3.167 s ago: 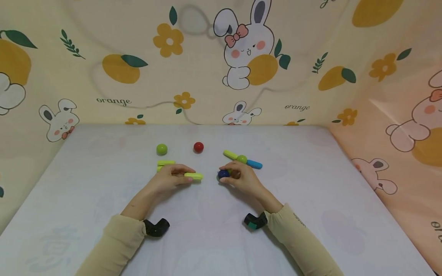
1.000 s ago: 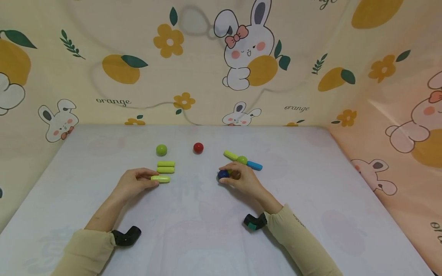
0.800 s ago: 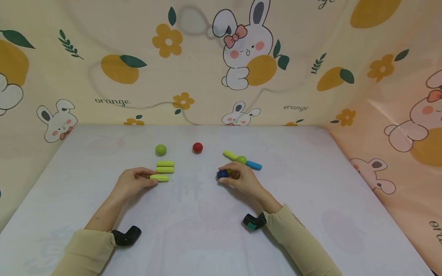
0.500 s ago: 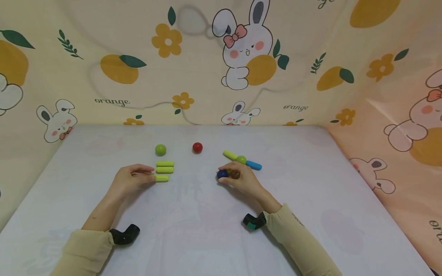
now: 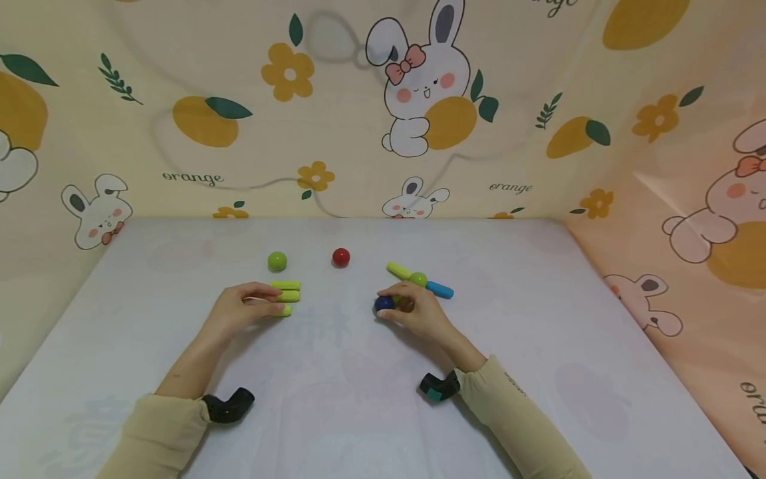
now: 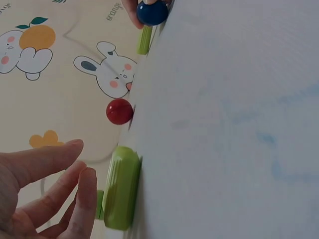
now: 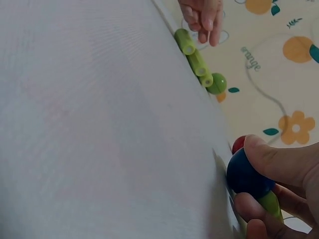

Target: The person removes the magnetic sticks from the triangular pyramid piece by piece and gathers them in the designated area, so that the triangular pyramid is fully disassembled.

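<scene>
My left hand (image 5: 248,307) hovers over the nearest of three yellow-green sticks, its fingers extended and apart from it. In the left wrist view that stick (image 6: 122,189) lies on the table just beyond the fingertips. Two more sticks (image 5: 290,297) lie side by side behind it, partly covered by the hand in the head view. My right hand (image 5: 421,311) pinches a dark blue ball (image 7: 247,175) between thumb and fingers. A green stick (image 7: 270,203) shows right behind this ball, partly hidden by the fingers.
A green ball (image 5: 277,261) and a red ball (image 5: 341,257) sit toward the back of the white table (image 5: 335,399). Just beyond the right hand lies a joined piece: a green ball (image 5: 418,279) between a yellow-green stick and a blue stick (image 5: 440,289). Patterned cloth (image 5: 347,120) rises behind.
My left hand has carried a yellow-green stick leftward, set it down in front of the other two and let go, then shifted slightly right above it. The right hand stays put with the blue ball.
</scene>
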{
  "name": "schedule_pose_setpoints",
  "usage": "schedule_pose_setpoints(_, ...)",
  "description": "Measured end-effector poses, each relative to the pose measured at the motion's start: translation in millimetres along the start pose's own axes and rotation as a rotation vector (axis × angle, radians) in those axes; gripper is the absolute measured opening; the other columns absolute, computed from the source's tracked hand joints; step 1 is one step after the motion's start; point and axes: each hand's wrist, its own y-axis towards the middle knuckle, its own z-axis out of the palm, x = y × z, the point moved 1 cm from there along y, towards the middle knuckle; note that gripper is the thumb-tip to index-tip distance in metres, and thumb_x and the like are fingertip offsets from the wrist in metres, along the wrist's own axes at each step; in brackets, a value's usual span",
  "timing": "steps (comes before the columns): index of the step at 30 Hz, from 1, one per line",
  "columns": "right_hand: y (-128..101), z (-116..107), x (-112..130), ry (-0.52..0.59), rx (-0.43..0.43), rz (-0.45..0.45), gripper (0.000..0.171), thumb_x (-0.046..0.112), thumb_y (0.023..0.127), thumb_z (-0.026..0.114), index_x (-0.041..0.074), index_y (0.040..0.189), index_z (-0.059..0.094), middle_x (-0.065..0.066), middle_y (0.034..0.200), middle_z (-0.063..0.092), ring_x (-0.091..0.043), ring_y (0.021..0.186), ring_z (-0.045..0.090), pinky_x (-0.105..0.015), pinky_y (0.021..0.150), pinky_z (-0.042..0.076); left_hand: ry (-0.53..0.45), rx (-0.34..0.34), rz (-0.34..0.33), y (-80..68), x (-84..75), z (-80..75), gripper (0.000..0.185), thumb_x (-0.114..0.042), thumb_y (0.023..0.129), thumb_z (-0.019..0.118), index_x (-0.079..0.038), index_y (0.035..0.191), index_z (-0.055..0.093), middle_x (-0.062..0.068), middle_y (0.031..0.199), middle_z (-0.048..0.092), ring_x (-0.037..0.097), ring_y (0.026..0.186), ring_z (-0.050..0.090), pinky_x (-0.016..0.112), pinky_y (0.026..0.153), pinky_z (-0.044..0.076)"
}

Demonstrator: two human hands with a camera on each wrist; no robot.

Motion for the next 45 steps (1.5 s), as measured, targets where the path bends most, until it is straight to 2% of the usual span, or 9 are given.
schedule_pose_setpoints(8,-2.2,5.3,2.3,0.006,-0.013,-0.04,0.033,0.016,0.081,0.077,0.006,0.111,0.07,-0.006,0.104,0.067,-0.013,0.074,0.056,-0.022,0.066,0.048,-0.023,0.02,0.012,3.8,-7.1,8.6,0.04,-0.019,0.083,0.075,0.003,0.115,0.065,0.005,0.098,0.07,0.004,0.076,0.058,0.019,0.067,0.047)
schedule_pose_setpoints(12,-4.2,7.2,5.9,-0.004,-0.004,-0.02,0.033,0.018,0.08,0.078,0.008,0.111,0.071,-0.005,0.102,0.066,-0.013,0.074,0.055,-0.021,0.066,0.048,-0.061,0.047,0.018,4.4,-12.9,14.6,0.041,-0.017,0.083,0.075,0.005,0.115,0.064,0.006,0.097,0.071,0.003,0.075,0.059,0.019,0.068,0.049)
schedule_pose_setpoints(19,-7.0,11.3,10.6,-0.005,0.007,-0.016,0.032,0.019,0.081,0.078,0.01,0.111,0.071,-0.004,0.104,0.066,-0.012,0.073,0.054,-0.021,0.065,0.047,-0.085,0.076,0.046,8.9,-12.6,24.1,0.039,-0.016,0.081,0.076,0.004,0.113,0.065,0.009,0.097,0.071,0.004,0.075,0.063,0.019,0.069,0.05)
schedule_pose_setpoints(22,-8.2,12.9,12.2,-0.006,0.011,-0.022,0.033,0.019,0.081,0.078,0.009,0.111,0.071,-0.004,0.104,0.067,-0.012,0.072,0.054,-0.021,0.064,0.047,-0.077,0.087,0.036,10.1,-14.9,27.8,0.039,-0.02,0.081,0.077,0.001,0.112,0.066,0.006,0.095,0.071,0.006,0.075,0.063,0.02,0.069,0.05)
schedule_pose_setpoints(29,-9.5,13.1,13.7,-0.03,0.012,-0.021,0.035,0.02,0.081,0.078,0.009,0.113,0.07,-0.004,0.105,0.067,-0.01,0.071,0.054,-0.021,0.064,0.048,-0.069,0.106,-0.019,15.3,-18.1,35.7,0.039,-0.018,0.083,0.074,0.0,0.116,0.065,0.011,0.1,0.07,0.011,0.078,0.064,0.025,0.074,0.052)
schedule_pose_setpoints(35,-10.4,3.6,10.9,-0.043,0.008,-0.017,0.049,0.026,0.078,0.08,0.01,0.122,0.066,-0.003,0.087,0.063,-0.01,0.066,0.051,-0.02,0.058,0.044,-0.061,0.113,-0.028,16.6,-21.3,39.8,0.039,-0.019,0.084,0.074,-0.001,0.116,0.065,0.01,0.1,0.07,0.014,0.079,0.064,0.026,0.073,0.05)
schedule_pose_setpoints(38,-9.4,-5.0,6.8,-0.015,-0.015,-0.044,0.046,0.023,0.078,0.08,0.009,0.12,0.067,-0.007,0.09,0.064,-0.013,0.066,0.05,-0.021,0.057,0.042,-0.06,0.116,-0.016,17.8,-21.7,41.0,0.039,-0.019,0.084,0.074,0.0,0.116,0.065,0.011,0.1,0.07,0.014,0.079,0.064,0.027,0.073,0.05)
schedule_pose_setpoints(41,-7.4,-14.3,1.5,-0.014,-0.056,-0.093,0.04,0.019,0.078,0.08,0.008,0.115,0.069,-0.008,0.103,0.067,-0.016,0.072,0.052,-0.023,0.061,0.043,-0.059,0.114,-0.022,19.1,-21.6,42.5,0.038,-0.019,0.084,0.073,0.0,0.116,0.065,0.011,0.101,0.07,0.013,0.079,0.063,0.026,0.073,0.05)
schedule_pose_setpoints(45,-5.3,-24.2,-3.6,-0.056,-0.089,-0.141,0.036,0.018,0.077,0.081,0.009,0.111,0.071,-0.005,0.112,0.069,-0.019,0.095,0.054,-0.035,0.082,0.044,-0.059,0.116,-0.03,20.4,-21.7,45.0,0.037,-0.019,0.084,0.073,-0.001,0.116,0.065,0.012,0.103,0.069,0.012,0.079,0.063,0.024,0.073,0.05)
